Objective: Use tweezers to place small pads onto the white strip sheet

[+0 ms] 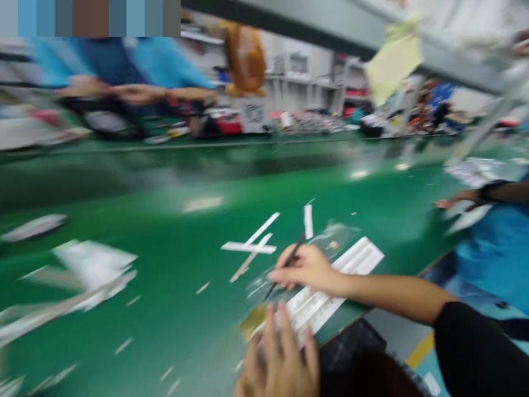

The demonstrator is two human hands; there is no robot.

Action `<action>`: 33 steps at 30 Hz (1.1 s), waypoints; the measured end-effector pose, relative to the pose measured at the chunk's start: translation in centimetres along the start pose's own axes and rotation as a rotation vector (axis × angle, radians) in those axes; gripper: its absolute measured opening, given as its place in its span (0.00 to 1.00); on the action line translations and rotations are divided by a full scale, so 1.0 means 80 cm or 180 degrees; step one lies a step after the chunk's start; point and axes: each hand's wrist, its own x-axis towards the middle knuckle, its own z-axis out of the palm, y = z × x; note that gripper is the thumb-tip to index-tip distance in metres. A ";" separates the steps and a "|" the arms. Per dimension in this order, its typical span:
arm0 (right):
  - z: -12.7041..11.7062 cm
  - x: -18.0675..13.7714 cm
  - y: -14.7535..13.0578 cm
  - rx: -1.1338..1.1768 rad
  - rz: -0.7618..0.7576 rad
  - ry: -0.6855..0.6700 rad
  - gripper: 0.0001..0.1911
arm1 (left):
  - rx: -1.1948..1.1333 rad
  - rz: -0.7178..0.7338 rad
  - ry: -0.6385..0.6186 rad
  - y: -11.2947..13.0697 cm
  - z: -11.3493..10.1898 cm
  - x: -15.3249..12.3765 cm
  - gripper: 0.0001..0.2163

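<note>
My right hand [308,268] pinches a slim dark pen-like tool [294,251], its lower tip pointing down toward the near left. Blur hides whether it is a pen or tweezers. Under that hand lies a long white ridged strip [357,258], set at a slant along the near table edge. With fingers spread, my left hand [276,358] rests over the strip's near end. Beside those fingertips sits a small yellowish-gold piece [253,321]. A clear plastic bag [336,234] lies just beyond the strip.
Thin white paper strips [250,247] lie crossed on the green table [173,286]. White sheets and packaging [93,264] are on the left. A co-worker's hand [463,201] rests at the right, and another person's hands [136,92] work across the table. A metal beam [330,25] spans overhead.
</note>
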 end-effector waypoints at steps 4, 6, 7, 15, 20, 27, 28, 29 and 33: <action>-0.008 0.012 0.008 -0.0005 0.0112 -0.0138 0.21 | 0.0736 -0.0527 -0.0121 0.035 -0.018 0.019 0.24; -0.007 0.019 0.011 -0.0043 0.0097 -0.0174 0.20 | 0.0740 -0.0574 -0.0079 0.038 -0.017 0.023 0.21; -0.006 0.021 0.011 -0.0075 0.0076 -0.0165 0.19 | 0.0747 -0.0573 -0.0045 0.038 -0.016 0.023 0.20; -0.042 0.023 -0.002 -0.0353 -0.0129 0.0172 0.17 | 0.0614 -0.0592 -0.0050 0.029 -0.016 0.011 0.20; -0.070 0.021 -0.004 -0.0379 -0.0209 0.0290 0.17 | 0.0510 -0.0558 -0.0084 0.024 -0.022 0.011 0.21; -0.075 0.013 -0.010 -0.0492 0.0017 -0.0053 0.15 | 0.0778 -0.0160 -0.0525 0.008 -0.040 0.018 0.23; -0.076 0.011 -0.011 -0.0504 0.0050 -0.0103 0.14 | 0.0852 -0.0170 -0.0533 0.004 -0.041 0.019 0.23; -0.077 0.009 -0.012 -0.0506 0.0065 -0.0132 0.14 | 0.0904 -0.0194 -0.0536 0.001 -0.042 0.021 0.24; -0.081 0.005 -0.011 -0.0441 0.0043 -0.0108 0.14 | 0.0955 -0.0289 -0.0504 -0.008 -0.045 0.029 0.27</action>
